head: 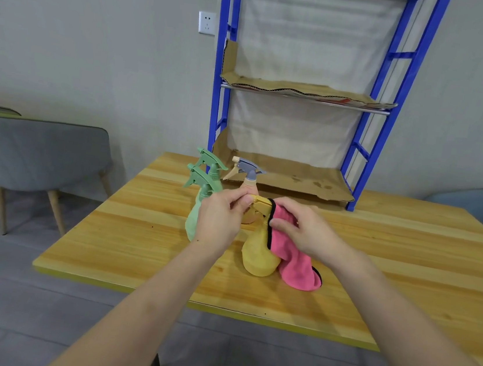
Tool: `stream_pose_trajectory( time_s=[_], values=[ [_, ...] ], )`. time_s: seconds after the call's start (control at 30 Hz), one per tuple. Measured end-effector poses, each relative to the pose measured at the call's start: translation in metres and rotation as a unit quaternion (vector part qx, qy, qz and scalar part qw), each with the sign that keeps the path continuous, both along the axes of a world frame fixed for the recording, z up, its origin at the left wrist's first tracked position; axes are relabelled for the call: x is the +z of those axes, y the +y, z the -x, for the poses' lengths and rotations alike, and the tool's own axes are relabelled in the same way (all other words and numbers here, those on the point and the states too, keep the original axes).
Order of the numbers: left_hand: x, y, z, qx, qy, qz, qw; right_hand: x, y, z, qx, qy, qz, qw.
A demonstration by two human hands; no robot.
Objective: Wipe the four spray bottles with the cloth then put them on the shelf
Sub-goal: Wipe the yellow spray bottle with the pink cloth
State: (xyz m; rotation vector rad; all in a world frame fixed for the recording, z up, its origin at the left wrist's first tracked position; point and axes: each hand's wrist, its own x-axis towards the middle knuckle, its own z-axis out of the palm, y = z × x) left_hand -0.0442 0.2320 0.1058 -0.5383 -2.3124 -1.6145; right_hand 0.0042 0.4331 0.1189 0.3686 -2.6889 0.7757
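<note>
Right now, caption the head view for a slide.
Left hand pinches the nozzle of the yellow spray bottle, right hand holds the pink cloth against it; three other bottles stand behind.

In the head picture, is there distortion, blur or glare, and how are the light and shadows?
Head view: wide-angle distortion, so the shelf posts lean and the forearms look stretched. Head view: the light is soft and even, with no strong glare and only faint shadows on the table. Head view: the yellow bottle and cloth look fairly sharp.
</note>
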Motion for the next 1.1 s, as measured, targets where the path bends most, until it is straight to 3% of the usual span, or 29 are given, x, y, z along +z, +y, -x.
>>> stream_pose_trajectory(
  time_s=[0.17,0.4,0.67,0.9,1.1],
  values=[
    [-0.001,-0.002,-0.001,0.004,0.009,0.006,1.0,-0.009,-0.015,0.005,-0.043,0.049,0.044,0.997],
    [0.003,-0.001,-0.002,-0.002,-0.012,-0.009,1.0,0.004,0.005,-0.005,0.027,-0.027,-0.007,0.999],
    [-0.003,0.002,0.0,0.007,0.013,-0.002,1.0,-0.01,-0.01,0.0,-0.018,0.056,0.066,0.996],
    [-0.005,0.002,-0.001,0.003,0.032,-0.001,0.999,-0.005,0.003,-0.006,0.024,0.017,0.029,0.999],
    [-0.005,0.004,-0.002,0.013,0.025,0.012,1.0,0.003,-0.016,0.003,-0.007,0.044,0.078,0.996]
  ],
)
